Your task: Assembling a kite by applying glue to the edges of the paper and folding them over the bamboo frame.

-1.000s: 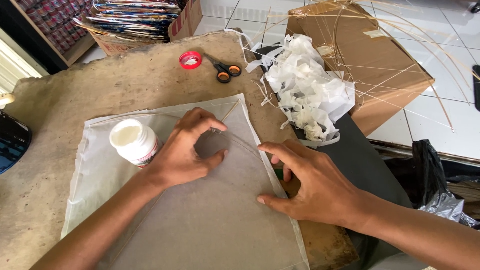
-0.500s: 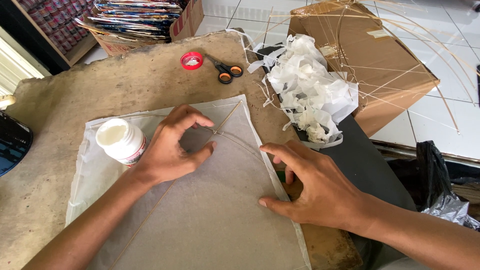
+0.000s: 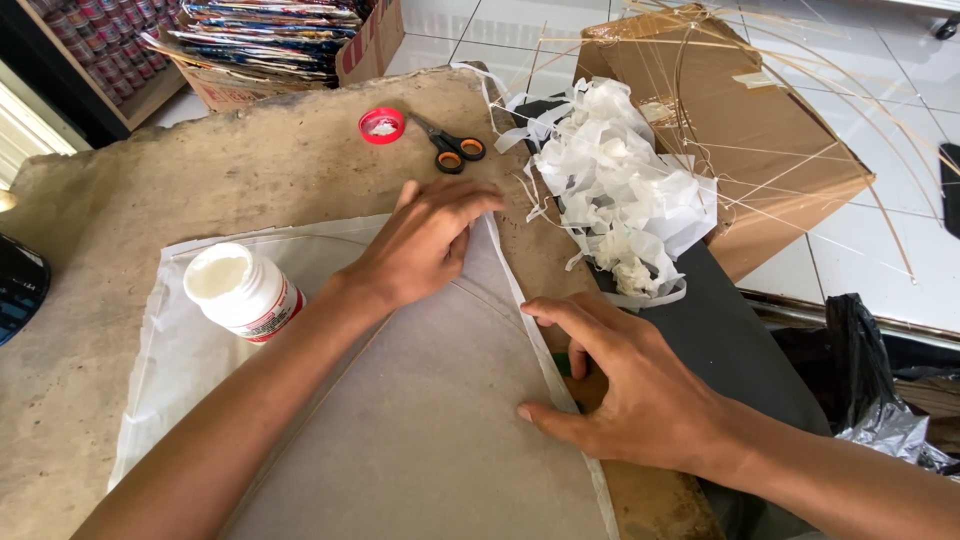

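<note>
A sheet of thin white paper [image 3: 420, 440] lies flat on a worn brown table [image 3: 200, 170], a thin stick under it. The left hand [image 3: 425, 245] presses flat, fingers together, on the far corner; the right hand [image 3: 625, 385], fingers spread, pins the right edge. An open glue bottle [image 3: 243, 292] stands left (its red cap [image 3: 381, 126] lies farther off, beside scissors [image 3: 450, 148]). A white tiled floor [image 3: 870, 230] lies right.

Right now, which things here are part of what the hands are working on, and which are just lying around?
In use:
left hand flat on the thin white paper sheet
right hand pressing the sheet's right edge
open white glue bottle standing on the sheet

Lying about:
red cap
scissors
crumpled white paper scraps
cardboard box
black bag
</note>
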